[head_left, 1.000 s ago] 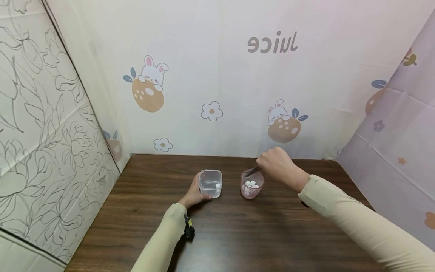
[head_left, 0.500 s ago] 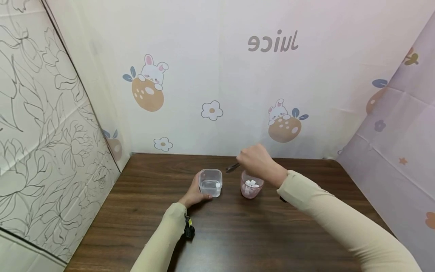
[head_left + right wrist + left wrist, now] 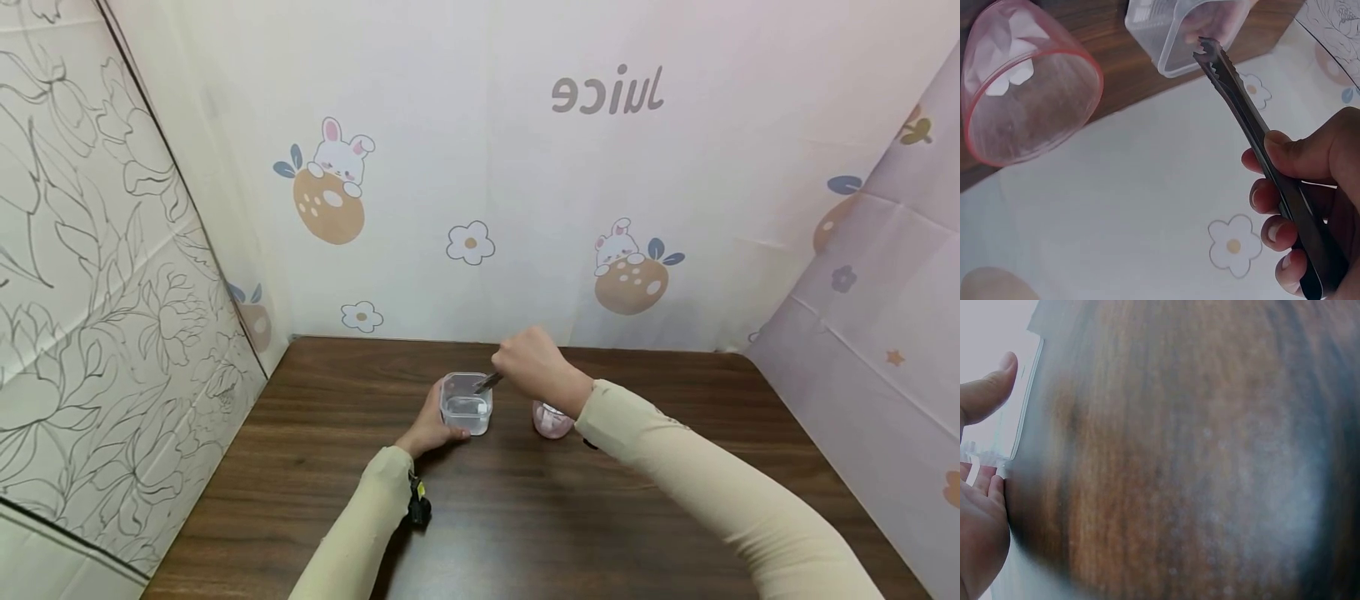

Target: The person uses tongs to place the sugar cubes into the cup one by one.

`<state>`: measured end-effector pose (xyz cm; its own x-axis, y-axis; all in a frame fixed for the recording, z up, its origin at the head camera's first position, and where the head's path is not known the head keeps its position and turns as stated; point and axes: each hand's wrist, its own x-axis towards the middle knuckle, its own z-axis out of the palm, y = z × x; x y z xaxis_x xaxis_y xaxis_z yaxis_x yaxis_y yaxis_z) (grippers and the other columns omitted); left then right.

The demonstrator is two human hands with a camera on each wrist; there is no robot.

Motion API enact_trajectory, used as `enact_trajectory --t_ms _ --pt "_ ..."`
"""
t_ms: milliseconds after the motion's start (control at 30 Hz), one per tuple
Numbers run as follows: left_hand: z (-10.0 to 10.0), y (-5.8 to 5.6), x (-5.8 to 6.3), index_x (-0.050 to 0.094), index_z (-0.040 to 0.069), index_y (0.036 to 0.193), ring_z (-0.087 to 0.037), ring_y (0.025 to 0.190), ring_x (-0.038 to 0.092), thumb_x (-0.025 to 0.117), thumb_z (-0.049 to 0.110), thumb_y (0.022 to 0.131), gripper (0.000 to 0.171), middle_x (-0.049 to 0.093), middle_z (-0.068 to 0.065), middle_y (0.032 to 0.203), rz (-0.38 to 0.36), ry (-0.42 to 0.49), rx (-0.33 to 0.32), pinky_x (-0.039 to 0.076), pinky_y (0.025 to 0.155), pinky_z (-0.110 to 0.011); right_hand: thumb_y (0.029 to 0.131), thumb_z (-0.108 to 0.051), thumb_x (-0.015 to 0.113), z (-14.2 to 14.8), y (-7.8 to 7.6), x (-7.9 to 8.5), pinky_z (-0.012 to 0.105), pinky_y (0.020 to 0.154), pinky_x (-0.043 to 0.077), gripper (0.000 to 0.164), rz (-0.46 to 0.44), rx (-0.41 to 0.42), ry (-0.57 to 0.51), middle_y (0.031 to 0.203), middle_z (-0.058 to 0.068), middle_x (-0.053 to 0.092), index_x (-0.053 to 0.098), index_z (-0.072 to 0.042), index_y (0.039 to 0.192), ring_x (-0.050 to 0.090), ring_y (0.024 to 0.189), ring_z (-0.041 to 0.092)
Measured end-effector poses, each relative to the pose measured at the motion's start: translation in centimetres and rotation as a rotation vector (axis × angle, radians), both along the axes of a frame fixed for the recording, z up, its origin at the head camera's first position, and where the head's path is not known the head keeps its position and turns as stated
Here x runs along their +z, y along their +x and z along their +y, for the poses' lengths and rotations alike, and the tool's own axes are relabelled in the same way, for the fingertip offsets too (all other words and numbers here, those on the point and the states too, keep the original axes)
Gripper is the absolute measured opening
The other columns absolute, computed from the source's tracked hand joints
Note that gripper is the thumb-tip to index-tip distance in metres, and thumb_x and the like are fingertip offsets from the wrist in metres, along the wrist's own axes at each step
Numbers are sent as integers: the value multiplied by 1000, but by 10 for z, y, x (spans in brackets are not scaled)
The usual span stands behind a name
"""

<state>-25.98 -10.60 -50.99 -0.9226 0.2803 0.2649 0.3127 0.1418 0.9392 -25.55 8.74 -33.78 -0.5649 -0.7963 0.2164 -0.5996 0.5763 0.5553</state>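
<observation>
My right hand [image 3: 534, 363] grips a pair of dark metal tongs [image 3: 1254, 125], thumb on one arm and fingers wrapped round the other. Their toothed tips lie over the opening of a clear plastic container [image 3: 455, 408]; no cube shows between them. My left hand [image 3: 431, 425] holds that container from its left side, with the thumb at the near side. A small white cube [image 3: 482, 408] lies inside it at the right. A pink translucent cup [image 3: 1094, 75] with several white cubes [image 3: 1021, 72] stands right of the container, partly hidden by my right hand in the head view.
Both vessels stand on a dark wood-grain table [image 3: 315, 483]. Printed curtains [image 3: 420, 167] hang behind the table and along its sides. A small black device [image 3: 418, 504] is strapped at the left wrist.
My right hand has carried the tongs leftward from above the pink cup to the clear container. The left hand keeps the container in the same place.
</observation>
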Motion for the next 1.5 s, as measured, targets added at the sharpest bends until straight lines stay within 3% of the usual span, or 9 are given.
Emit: enact_trajectory --t_ms 200,333,533,800,1133,1500 --pt "0 -14 -24 21 -6 143 -45 125 35 82 -14 56 106 33 -31 138 -12 -64 37 23 106 -55 73 -4 74 -8 -4 -11 26 40 35 22 -1 -1 26 54 -2 57 64 -16 58 23 48 10" --pt "-1 -19 -32 21 -2 145 -40 125 36 83 -11 57 108 34 -26 139 -36 -95 39 24 107 -52 73 -9 76 -12 -6 -17 26 41 36 21 4 -19 58 55 -3 58 64 -17 58 23 47 10" --pt "-3 -17 -31 21 -2 145 -40 124 37 84 -9 58 108 35 -25 138 -40 -103 36 25 106 -52 74 -14 75 -19 -7 -24 27 42 40 17 -19 -56 94 56 -4 60 66 -17 60 28 46 9" --pt "-2 -16 -30 21 -2 145 -43 125 35 83 -10 59 107 33 -27 139 -58 -68 34 23 106 -55 82 -15 72 -31 -11 -35 25 43 40 22 -63 -159 169 57 -3 57 64 -16 62 28 47 9" --pt "-4 -18 -31 20 -1 145 -38 125 38 84 -9 59 107 35 -24 139 -74 -103 35 26 106 -49 86 -19 69 -39 -16 -44 26 42 40 20 -67 -205 223 62 -4 60 67 -18 66 34 46 8" --pt "-3 -18 -31 22 -2 144 -42 122 38 84 -10 58 106 36 -27 136 -49 -70 37 26 105 -54 84 -17 69 -45 -16 -47 26 41 39 17 -72 -235 252 61 -6 59 67 -18 67 36 46 8"
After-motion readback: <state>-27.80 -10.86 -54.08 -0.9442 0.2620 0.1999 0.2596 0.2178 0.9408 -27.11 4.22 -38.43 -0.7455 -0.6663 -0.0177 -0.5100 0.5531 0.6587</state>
